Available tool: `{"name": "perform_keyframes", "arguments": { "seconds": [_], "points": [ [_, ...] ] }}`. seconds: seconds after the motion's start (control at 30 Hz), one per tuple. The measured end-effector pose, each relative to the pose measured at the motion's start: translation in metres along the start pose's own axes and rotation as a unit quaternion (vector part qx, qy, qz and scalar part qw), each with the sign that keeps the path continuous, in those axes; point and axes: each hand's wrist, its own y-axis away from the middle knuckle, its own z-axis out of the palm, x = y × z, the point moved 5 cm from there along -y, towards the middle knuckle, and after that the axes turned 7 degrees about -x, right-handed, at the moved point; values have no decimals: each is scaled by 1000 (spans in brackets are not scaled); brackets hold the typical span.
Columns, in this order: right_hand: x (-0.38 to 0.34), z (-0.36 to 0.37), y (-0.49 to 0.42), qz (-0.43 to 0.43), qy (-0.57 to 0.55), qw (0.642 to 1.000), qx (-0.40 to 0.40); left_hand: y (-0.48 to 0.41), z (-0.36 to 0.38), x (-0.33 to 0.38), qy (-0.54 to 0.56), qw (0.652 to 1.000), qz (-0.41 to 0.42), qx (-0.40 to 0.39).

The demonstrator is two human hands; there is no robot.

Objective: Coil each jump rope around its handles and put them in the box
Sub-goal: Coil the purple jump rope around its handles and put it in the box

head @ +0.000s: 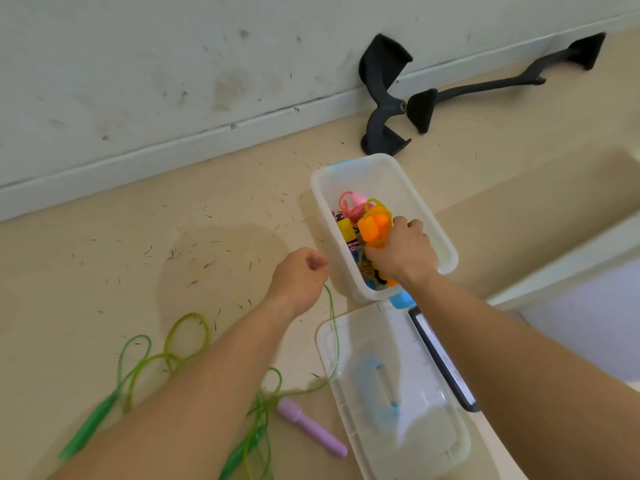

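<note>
Right hand (401, 251) is clamped round an orange bundle (372, 228) (handles w/ yellow rope wound on), holding it inside the box (398, 181) at centre-right of the frame, over other coiled ropes. Left hand (299, 275), just left of the box, pinches a green rope (258, 408) that trails loose to the lower left. Step in hand: stowing the orange one. Next, prob. — release it, then gather the green handles (88, 427) & wind.

No text, label, brand or number is made out anywhere in the view. The clear box (398, 181) and its lid (346, 341) are noted as unmarked plastic. The dark flat object (445, 358) beside the lid is too blurred to be read.
</note>
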Motion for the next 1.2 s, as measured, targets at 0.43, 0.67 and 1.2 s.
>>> {"name": "perform_keyframes", "arguments": {
  "seconds": [0.43, 0.67, 1.2],
  "points": [
    [-9, -26, 166, -69, -15, 993, -98, 158, -32, -26, -61, 996, -60, 15],
    [2, 44, 229, -96, 24, 974, -206, 217, -17, -85, -140, 985, -100, 21],
    [-5, 215, 205, -108, 39, 966, -230, 208, 5, -232, -58, 962, -243, 106]
  ]
}}
